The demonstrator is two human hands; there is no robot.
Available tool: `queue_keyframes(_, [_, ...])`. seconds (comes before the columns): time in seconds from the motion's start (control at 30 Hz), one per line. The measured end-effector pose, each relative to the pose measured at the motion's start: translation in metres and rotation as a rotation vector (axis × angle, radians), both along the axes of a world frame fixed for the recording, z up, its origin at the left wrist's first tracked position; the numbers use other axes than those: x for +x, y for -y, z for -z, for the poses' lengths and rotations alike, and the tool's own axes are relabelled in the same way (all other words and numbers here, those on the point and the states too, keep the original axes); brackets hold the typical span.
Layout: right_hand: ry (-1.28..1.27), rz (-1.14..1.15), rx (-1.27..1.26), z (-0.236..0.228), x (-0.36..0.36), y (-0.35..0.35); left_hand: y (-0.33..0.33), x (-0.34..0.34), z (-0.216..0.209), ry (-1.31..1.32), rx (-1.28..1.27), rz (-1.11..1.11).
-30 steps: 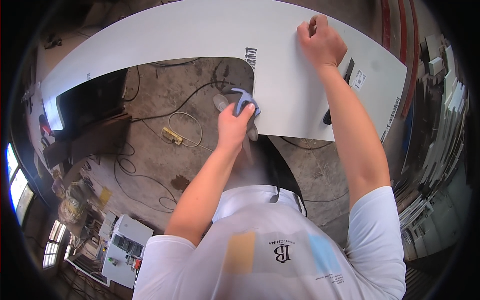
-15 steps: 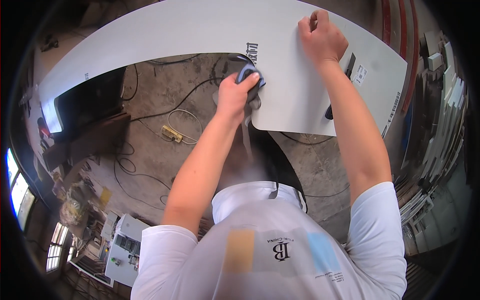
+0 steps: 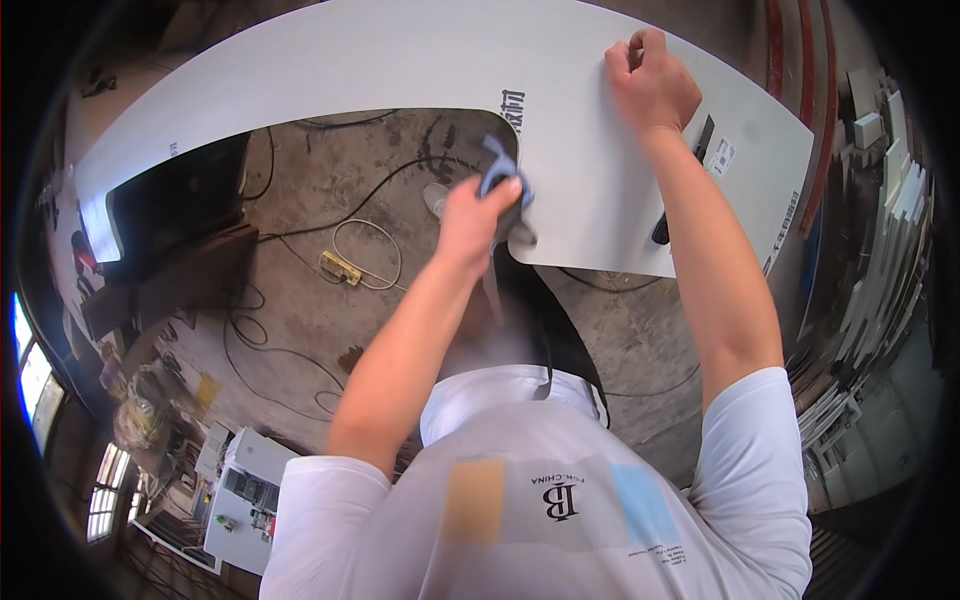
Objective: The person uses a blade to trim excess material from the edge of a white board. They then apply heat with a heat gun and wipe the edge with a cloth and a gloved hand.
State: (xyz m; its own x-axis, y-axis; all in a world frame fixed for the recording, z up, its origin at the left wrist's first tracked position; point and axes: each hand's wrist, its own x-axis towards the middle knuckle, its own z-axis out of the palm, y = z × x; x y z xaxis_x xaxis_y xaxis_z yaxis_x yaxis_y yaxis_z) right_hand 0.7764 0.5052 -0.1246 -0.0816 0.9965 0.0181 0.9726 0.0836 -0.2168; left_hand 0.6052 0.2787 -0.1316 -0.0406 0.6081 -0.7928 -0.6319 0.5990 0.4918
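A large white panel with a curved cut-out stretches across in front of me. At the cut-out's inner right edge, my left hand is closed around a crumpled blue-grey rag, slightly blurred, which touches the edge. My right hand is curled into a fist on the panel's far right part; nothing shows in it. Dark slim pieces lie beside and partly behind my right forearm: a flat dark strip and a black handle-like end. Whether they are one tool is hidden.
A yellow power strip and loose black cables lie on the concrete floor below the cut-out. Stacked pale boards stand at the right. A white machine is at the lower left. Red rails run beyond the panel's right side.
My left hand has slid a little toward me along the cut-out's edge with the rag. My right fist has shifted barely to the right and nearer.
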Motion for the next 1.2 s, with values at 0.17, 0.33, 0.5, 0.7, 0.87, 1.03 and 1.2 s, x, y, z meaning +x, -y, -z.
queue_keyframes(0.17, [-0.005,-0.011,0.042,-0.002,0.002,0.002,0.003,-0.002,-0.011,-0.008,-0.065,0.040])
queue_keyframes(0.33, [0.016,0.019,0.000,0.002,-0.003,-0.002,-0.025,-0.005,-0.004,-0.018,-0.015,-0.004])
queue_keyframes(0.5, [-0.001,0.010,0.006,-0.004,0.005,-0.003,0.034,0.008,-0.010,0.010,-0.064,0.029])
queue_keyframes(0.7, [0.015,0.009,0.000,-0.003,-0.005,0.000,-0.049,-0.018,-0.008,-0.062,0.061,0.087])
queue_keyframes(0.87, [0.037,0.034,-0.040,-0.007,0.000,-0.008,0.038,0.000,0.003,-0.474,0.040,0.373])
queue_keyframes(1.03, [0.043,0.037,-0.054,-0.010,-0.002,-0.006,0.157,-0.004,-0.009,-0.235,-0.169,0.415])
queue_keyframes(1.2, [-0.135,-0.126,-0.040,-0.041,0.030,0.003,0.196,-0.054,-0.030,-0.481,-0.046,0.246])
